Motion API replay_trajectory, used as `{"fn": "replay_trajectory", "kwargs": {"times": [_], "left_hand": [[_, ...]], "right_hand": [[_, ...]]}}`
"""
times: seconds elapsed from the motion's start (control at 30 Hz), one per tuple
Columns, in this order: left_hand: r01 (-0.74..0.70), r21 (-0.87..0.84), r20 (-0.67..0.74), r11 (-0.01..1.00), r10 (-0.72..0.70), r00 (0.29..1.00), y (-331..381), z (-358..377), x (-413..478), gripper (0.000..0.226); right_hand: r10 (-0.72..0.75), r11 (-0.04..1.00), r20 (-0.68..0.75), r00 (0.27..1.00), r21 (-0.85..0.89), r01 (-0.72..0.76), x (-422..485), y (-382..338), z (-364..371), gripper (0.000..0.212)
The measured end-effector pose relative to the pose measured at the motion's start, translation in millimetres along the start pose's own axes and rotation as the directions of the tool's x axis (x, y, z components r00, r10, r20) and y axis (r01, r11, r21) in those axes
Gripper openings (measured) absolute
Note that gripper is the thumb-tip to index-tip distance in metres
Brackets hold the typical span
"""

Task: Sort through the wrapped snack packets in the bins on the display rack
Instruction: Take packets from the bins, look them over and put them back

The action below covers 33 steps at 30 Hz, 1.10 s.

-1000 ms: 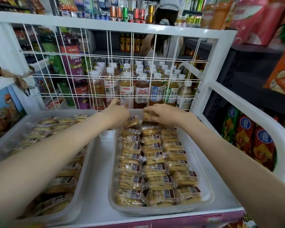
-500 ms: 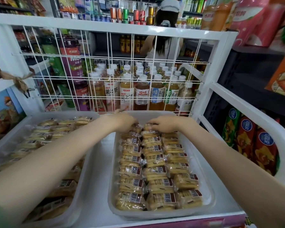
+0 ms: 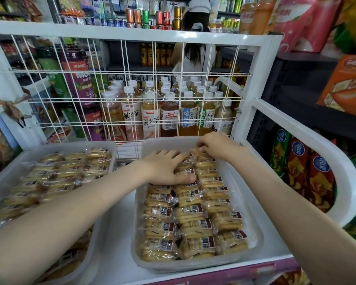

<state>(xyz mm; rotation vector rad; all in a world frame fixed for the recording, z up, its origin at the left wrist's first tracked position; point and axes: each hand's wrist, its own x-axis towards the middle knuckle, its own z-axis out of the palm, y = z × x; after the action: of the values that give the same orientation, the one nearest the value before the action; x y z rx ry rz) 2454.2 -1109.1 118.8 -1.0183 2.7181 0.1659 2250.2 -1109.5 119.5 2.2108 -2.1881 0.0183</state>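
Two clear plastic bins sit side by side on the white display rack. The right bin (image 3: 253,221) holds three rows of wrapped biscuit packets (image 3: 191,225) with barcode labels. My left hand (image 3: 164,167) lies flat on the packets in the far left and middle rows, fingers spread. At the bin's far right corner, my right hand (image 3: 216,145) pinches the top of a packet (image 3: 195,151) with curled fingers. The left bin (image 3: 111,147) holds similar packets (image 3: 66,171), partly hidden by my left forearm.
A white wire grid panel (image 3: 132,89) rises directly behind the bins, with bottled teas (image 3: 169,114) behind it. The rack's white side rail (image 3: 308,128) curves along the right. Chip bags (image 3: 302,171) hang beyond it. A person (image 3: 193,50) stands at the far shelves.
My left hand slid from the bin's far left corner toward me and flattened onto the packets. My right hand shifted right to the far right row and took hold of a packet.
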Motion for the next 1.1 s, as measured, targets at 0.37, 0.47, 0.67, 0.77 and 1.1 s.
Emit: {"fn": "replay_trajectory", "kwargs": {"times": [0.37,0.47,0.67,0.77,1.1], "left_hand": [[0.017,-0.017,0.003,1.0,-0.016,1.0,-1,3,-2,0.097],[0.014,-0.024,0.019,1.0,-0.014,1.0,-2,2,0,0.105],[0.0,-0.008,0.033,1.0,0.001,0.999,0,-2,3,0.095],[0.021,-0.038,0.007,0.999,-0.021,1.0,6,-9,-9,0.094],[-0.121,-0.764,-0.339,0.634,-0.235,0.911,74,-14,-106,0.029]], "right_hand": [[-0.089,0.996,-0.42,0.903,-0.038,0.08,-16,0,-1,0.022],[-0.037,0.999,-0.599,0.8,-0.032,0.022,-30,2,-15,0.007],[-0.001,1.0,-0.806,0.592,0.006,0.01,-60,-9,-31,0.021],[0.192,0.969,-0.745,0.639,0.247,-0.005,-75,-17,-31,0.008],[0.449,0.709,-0.542,0.71,0.7,0.086,-178,-54,-31,0.023]]}}
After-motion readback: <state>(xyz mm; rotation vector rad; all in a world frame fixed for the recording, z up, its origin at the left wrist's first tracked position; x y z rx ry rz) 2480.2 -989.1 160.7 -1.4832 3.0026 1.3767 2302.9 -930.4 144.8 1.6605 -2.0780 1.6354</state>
